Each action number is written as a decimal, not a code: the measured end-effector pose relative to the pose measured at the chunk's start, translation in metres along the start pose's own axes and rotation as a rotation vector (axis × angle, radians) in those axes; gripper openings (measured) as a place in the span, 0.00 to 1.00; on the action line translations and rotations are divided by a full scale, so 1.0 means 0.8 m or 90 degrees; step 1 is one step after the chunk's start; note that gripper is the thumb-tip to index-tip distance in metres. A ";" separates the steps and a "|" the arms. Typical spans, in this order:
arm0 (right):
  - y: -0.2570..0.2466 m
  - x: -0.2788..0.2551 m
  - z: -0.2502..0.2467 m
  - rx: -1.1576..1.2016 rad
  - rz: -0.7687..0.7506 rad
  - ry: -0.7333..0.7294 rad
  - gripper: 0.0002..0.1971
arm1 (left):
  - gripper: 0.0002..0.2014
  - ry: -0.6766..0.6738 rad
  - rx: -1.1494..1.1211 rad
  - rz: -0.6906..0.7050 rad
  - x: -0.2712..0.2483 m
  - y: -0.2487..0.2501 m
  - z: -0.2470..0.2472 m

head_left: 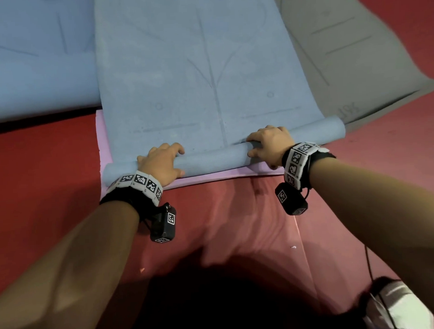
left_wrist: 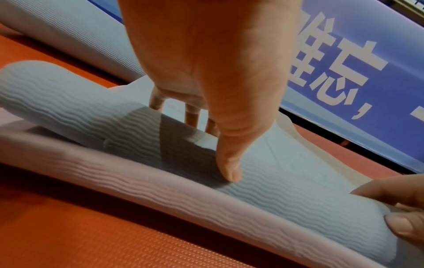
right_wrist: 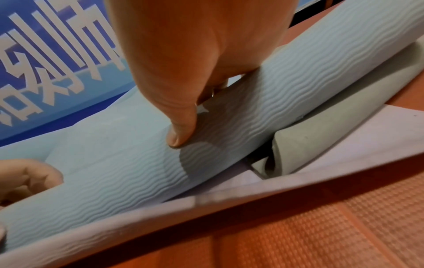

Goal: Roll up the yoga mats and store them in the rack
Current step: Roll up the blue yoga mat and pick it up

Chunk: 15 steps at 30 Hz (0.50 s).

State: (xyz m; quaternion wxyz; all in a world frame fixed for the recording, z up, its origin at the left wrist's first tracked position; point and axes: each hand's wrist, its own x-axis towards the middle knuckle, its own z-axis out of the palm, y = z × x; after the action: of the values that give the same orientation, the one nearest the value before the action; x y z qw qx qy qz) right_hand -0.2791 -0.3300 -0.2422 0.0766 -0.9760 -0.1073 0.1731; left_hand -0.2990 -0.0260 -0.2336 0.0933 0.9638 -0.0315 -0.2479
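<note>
**Both hands on the rolled end of the blue mat**

Nearest lies the red floor [head_left: 51, 170], a padded surface embossed with a fine grid of small bumps. On it rests a lilac mat [head_left: 211, 175], its edge ribbed with wavy lines, showing as a thin strip just below the roll.

On top of that lies the blue yoga mat [head_left: 207, 66], soft foam, its near end wound into a narrow tube [head_left: 211, 159] whose outer face carries a wavy ribbed texture. The left hand [head_left: 161, 163] curls over the tube near its left end, fingers over the top and thumb pressed against the near side. The right hand [head_left: 269, 144] grips the tube towards its right end in the same way. Both wrists wear bands of black-and-white square markers.

Beyond the roll the blue mat lies flat and smooth, printed with faint alignment lines and small circles. A second blue mat [head_left: 35, 60] lies to its left, a grey mat [head_left: 342, 49] to its right. Farthest, a blue banner [left_wrist: 355, 63] bears large white Chinese characters that I cannot read with confidence.
</note>
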 end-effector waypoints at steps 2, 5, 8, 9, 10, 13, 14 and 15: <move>-0.001 0.004 -0.002 0.011 0.024 -0.009 0.20 | 0.23 0.007 0.025 -0.004 0.001 0.005 -0.002; -0.004 0.008 0.000 0.033 0.040 -0.008 0.18 | 0.25 0.025 0.073 -0.017 -0.008 0.005 0.001; -0.004 0.014 -0.001 0.039 0.051 -0.036 0.15 | 0.29 0.057 0.084 -0.019 -0.006 0.004 0.008; -0.003 0.017 0.000 0.046 0.050 -0.036 0.14 | 0.29 0.066 0.082 -0.019 -0.004 0.004 0.009; -0.002 0.018 0.001 0.054 0.051 -0.033 0.14 | 0.28 0.065 0.083 -0.017 0.000 0.006 0.010; -0.001 0.018 0.001 0.044 0.037 0.026 0.14 | 0.27 0.041 0.074 -0.014 0.010 0.004 0.002; -0.001 0.018 0.002 0.024 0.027 0.062 0.14 | 0.26 0.044 0.063 -0.014 0.013 0.002 -0.001; -0.001 0.017 0.004 0.000 0.016 0.090 0.13 | 0.26 0.053 0.046 -0.018 0.017 0.001 -0.002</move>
State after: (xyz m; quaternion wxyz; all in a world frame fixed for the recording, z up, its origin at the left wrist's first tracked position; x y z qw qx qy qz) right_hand -0.2678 -0.3254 -0.2491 0.0814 -0.9871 -0.0894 0.1046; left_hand -0.2868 -0.0278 -0.2385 0.0565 0.9763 -0.0229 -0.2077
